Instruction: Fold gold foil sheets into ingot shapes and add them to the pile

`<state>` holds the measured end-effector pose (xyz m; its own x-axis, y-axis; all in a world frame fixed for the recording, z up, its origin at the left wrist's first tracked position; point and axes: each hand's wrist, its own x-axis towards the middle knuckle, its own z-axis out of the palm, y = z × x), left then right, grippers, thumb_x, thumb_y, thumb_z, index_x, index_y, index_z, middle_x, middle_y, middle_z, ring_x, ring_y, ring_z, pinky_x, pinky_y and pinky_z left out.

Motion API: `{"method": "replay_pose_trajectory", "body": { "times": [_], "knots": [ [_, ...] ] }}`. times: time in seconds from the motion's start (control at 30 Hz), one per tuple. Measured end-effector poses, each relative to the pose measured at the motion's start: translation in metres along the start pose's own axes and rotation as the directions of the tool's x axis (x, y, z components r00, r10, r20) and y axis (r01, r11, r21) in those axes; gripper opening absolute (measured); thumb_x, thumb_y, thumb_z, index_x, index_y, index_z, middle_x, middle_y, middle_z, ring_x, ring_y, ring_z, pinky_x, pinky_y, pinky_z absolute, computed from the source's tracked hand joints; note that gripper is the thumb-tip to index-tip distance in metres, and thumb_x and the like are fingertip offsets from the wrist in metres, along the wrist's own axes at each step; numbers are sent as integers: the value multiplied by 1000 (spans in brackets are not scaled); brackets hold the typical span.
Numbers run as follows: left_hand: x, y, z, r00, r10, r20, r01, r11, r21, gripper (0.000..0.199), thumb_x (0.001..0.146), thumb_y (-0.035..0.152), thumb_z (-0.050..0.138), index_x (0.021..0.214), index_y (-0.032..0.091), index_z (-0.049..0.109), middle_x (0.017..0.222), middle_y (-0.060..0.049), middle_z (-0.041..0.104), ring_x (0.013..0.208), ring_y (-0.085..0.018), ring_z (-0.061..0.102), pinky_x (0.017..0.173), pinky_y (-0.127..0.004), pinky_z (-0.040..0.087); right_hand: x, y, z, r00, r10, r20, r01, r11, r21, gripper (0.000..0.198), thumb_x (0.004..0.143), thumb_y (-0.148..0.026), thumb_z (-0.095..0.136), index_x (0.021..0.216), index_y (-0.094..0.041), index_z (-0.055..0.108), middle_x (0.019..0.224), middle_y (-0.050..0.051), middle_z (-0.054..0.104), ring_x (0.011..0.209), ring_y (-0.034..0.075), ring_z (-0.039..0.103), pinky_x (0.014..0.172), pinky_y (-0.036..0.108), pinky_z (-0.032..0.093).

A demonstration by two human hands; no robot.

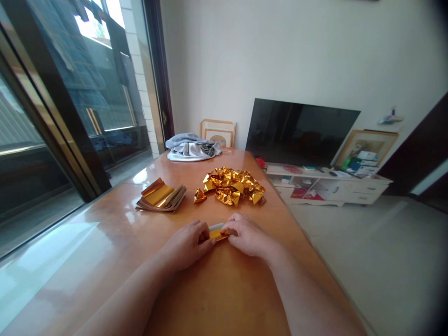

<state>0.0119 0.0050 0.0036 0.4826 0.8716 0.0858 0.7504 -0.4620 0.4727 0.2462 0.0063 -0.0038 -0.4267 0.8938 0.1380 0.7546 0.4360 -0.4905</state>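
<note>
Between my hands, a sheet of gold foil paper (217,234) is partly folded, with a pale strip of its back showing along the far edge. My left hand (189,242) pinches its left end, thumb in front and fingers curled behind. At the right end, my right hand (248,235) is closed on the same sheet with thumb and fingertips. Beyond them lies a heap of folded gold paper pieces (234,184), and one single folded piece (199,196) sits just left of it. A stack of flat gold foil sheets (161,196) rests farther left, its top sheets curling.
The glossy wooden table (224,289) runs toward the wall. At its far end are a bundle of grey cloth (191,147) and framed pictures (219,132). A television (301,133) stands on a white cabinet (336,189) to the right. Glass sliding doors (70,93) are at left.
</note>
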Motion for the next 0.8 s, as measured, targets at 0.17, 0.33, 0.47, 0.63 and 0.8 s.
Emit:
{"method": "replay_pose_trajectory", "body": {
  "times": [0.17, 0.33, 0.47, 0.63, 0.8],
  "knots": [
    [2, -1, 2, 999, 29, -18, -29, 1000, -2, 29, 96, 45, 47, 84, 22, 61, 87, -4, 62, 78, -19, 58, 69, -27, 41, 5, 14, 7, 1000, -13, -8, 13, 998, 66, 27, 85, -14, 63, 102, -30, 78, 107, 3, 62, 104, 19, 58, 93, 29, 44],
    [4, -3, 5, 999, 36, -15, -36, 999, -14, 29, 98, 40, 42, 83, 22, 60, 86, -4, 61, 80, -19, 58, 71, -28, 41, 8, 21, 9, 999, -43, 16, 41, 993, 115, 23, 87, -18, 63, 99, -30, 80, 105, 2, 64, 102, 18, 59, 93, 29, 45],
    [4, -5, 10, 999, 8, -37, -7, 1000, 10, 14, 85, 36, 61, 83, 22, 58, 85, -2, 61, 75, -18, 56, 64, -27, 38, 10, 23, 8, 999, -38, 15, 35, 987, 157, 20, 87, -20, 66, 98, -28, 80, 105, 3, 65, 99, 18, 61, 91, 28, 46],
    [4, -3, 13, 998, -5, -66, 6, 1000, 25, 14, 82, 35, 63, 82, 22, 57, 84, -2, 60, 73, -17, 56, 61, -27, 35, 13, 22, 5, 999, -27, 44, 17, 978, 209, 20, 88, -25, 68, 104, -29, 79, 103, 3, 65, 96, 17, 62, 86, 27, 47],
    [4, -2, 14, 997, -25, -71, 27, 999, 29, 14, 81, 36, 63, 82, 22, 58, 85, -2, 61, 75, -18, 56, 62, -27, 36, 15, 18, 2, 998, -26, 60, 14, 980, 199, 24, 89, -27, 69, 111, -32, 77, 104, 2, 63, 96, 17, 60, 87, 27, 46]
  ]
}}
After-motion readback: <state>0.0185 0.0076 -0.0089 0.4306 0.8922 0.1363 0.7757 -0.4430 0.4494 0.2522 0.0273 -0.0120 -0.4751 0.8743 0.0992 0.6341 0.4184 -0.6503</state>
